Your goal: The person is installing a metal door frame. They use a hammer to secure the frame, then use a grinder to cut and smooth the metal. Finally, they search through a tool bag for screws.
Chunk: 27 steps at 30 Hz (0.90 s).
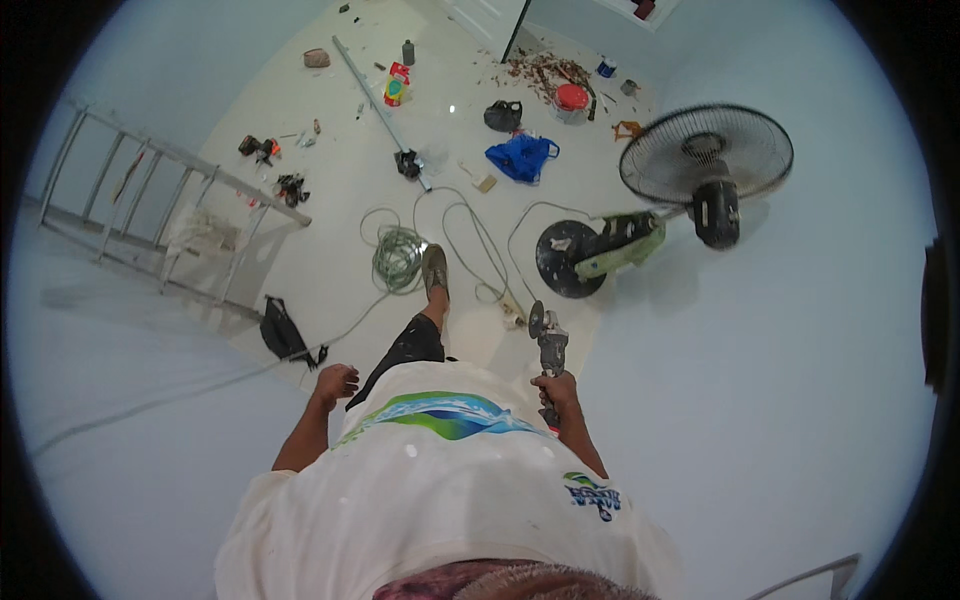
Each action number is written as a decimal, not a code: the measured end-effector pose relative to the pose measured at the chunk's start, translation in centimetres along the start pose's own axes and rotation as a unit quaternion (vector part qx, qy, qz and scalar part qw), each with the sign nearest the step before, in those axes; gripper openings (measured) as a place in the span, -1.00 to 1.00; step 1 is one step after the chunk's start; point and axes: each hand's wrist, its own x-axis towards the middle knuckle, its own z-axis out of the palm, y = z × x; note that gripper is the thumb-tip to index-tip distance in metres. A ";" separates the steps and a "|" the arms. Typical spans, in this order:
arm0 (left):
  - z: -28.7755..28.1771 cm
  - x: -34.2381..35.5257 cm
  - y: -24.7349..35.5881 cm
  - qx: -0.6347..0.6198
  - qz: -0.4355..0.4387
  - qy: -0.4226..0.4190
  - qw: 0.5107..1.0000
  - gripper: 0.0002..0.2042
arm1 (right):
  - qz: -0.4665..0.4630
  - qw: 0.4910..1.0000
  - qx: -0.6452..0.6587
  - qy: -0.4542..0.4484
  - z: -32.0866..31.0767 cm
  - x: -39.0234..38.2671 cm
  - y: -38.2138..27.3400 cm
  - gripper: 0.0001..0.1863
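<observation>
My right hand point(557, 388) is closed round the body of a grey angle grinder point(552, 350). Its round disc point(537, 319) points away from me, close to a small white power socket block point(513, 312) on the floor. My left hand point(338, 384) hangs at my side with loosely bent fingers and nothing visible in it. A black bag point(284, 328) lies on the floor beyond it. One shod foot point(434, 272) is forward, beside a coil of pale green hose or cable point(397, 259).
A standing fan point(705, 150) with a round black base point(570, 260) stands right. At left is a metal ladder point(110, 185). Cords cross the floor. Farther off are a blue bag point(523, 159), a black bag point(503, 115), a long metal bar point(370, 92), a cordless drill point(262, 148) and brown debris point(545, 75).
</observation>
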 end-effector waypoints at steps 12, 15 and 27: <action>-2.7 21.1 35.2 -0.035 0.049 0.011 0.998 -0.67 | 0.050 0.996 -0.048 0.057 7.0 10.7 -32.3 -0.80; -3.0 23.7 45.5 -0.062 0.112 0.028 0.991 -0.65 | 0.035 0.997 -0.033 0.063 7.9 14.5 -37.7 -0.83; 7.4 34.7 80.2 0.053 0.223 -0.064 0.971 -0.69 | -0.048 0.991 0.006 0.125 13.1 35.5 -55.2 -0.66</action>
